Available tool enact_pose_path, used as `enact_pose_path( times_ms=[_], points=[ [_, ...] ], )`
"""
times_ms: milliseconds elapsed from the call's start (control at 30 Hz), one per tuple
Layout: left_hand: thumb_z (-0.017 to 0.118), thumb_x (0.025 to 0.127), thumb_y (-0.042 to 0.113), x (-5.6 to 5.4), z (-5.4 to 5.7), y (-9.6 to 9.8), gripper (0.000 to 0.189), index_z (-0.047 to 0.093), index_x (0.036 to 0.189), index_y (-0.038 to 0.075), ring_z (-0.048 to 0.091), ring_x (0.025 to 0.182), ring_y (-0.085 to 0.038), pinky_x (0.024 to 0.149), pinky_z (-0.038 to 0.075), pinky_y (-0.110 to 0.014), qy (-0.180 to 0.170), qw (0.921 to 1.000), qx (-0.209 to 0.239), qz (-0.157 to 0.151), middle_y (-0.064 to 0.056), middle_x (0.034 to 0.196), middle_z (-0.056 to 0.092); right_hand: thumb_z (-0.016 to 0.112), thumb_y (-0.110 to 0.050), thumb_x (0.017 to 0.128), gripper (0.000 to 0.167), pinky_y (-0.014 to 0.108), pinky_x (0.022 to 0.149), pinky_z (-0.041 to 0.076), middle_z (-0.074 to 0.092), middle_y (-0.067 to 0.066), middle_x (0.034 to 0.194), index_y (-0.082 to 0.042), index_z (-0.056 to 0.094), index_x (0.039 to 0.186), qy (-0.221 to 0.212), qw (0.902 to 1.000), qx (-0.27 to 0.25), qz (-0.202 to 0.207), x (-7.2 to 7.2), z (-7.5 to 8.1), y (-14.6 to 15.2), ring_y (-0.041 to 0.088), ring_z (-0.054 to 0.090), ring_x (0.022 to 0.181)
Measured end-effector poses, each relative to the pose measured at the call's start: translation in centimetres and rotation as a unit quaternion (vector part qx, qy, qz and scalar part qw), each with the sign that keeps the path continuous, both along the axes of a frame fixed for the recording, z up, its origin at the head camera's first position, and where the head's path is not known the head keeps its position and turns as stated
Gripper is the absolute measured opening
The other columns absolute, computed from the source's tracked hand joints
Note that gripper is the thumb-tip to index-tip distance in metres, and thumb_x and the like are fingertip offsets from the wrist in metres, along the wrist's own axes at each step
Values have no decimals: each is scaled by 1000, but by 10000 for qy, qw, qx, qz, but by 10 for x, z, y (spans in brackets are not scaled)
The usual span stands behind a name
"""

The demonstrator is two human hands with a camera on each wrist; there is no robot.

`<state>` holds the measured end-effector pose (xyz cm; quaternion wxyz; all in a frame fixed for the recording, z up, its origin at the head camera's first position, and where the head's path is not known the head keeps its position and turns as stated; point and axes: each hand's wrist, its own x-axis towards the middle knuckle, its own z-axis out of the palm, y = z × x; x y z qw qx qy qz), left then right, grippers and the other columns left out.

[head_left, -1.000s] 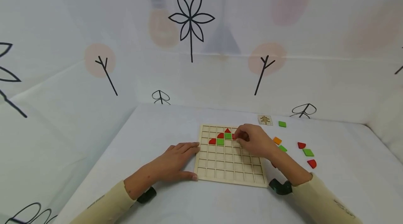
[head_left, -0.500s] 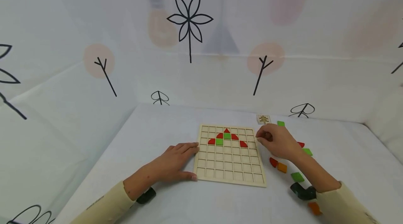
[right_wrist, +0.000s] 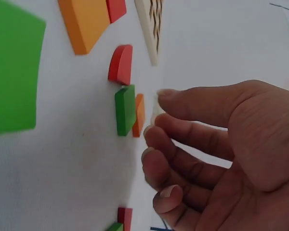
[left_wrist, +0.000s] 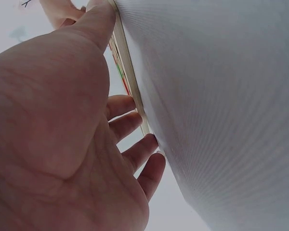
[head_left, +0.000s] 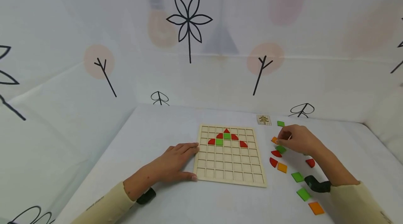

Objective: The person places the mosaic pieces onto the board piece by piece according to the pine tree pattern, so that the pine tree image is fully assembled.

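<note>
Orange tile [head_left: 274,140] lies on table [head_left: 157,122], right of board [head_left: 231,182], just beside green tile [head_left: 280,149]. Right hand [head_left: 299,140] at tile: fingers loosely bent, slight gap between thumb and forefinger, nothing visibly held. Left hand [head_left: 176,161]: thumb and fingertips spread along board's left edge. Tile judged light, stiff, perhaps slippery; pinch thin opposite edges.

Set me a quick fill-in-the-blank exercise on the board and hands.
1. The left hand touches the ____ edge of the grid board.
2. In the head view, the red triangle sits directly above a ____ square.
3. The curved red tiles on the board number ____.

Missing words: left; green; four.
</note>
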<state>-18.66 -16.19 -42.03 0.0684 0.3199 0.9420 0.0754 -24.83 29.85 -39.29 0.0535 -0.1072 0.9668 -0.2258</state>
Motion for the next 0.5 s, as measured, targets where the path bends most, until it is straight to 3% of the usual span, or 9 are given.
enact_pose_path(
  times_ms=[233,500],
  points=[
    [66,91,73,1,0,0,97,34,167,21,29,158,-22,120,36,-54,0,10000,31,-1,5,174,27,86,-27,89,24,35,71,52,67,2,86,-7,75,94,-612,9980,162,-17,-4,-4,10,23,57,83],
    [67,91,72,1,-1,-1,97,34,167,21,30,157,-22,119,37,-54,25,10000,40,-6,5,174,27,86,-26,88,23,38,74,54,68,2,86,-6,74,93,-715,9972,195,-76,-3,-3,7,23,58,83]
  ],
)
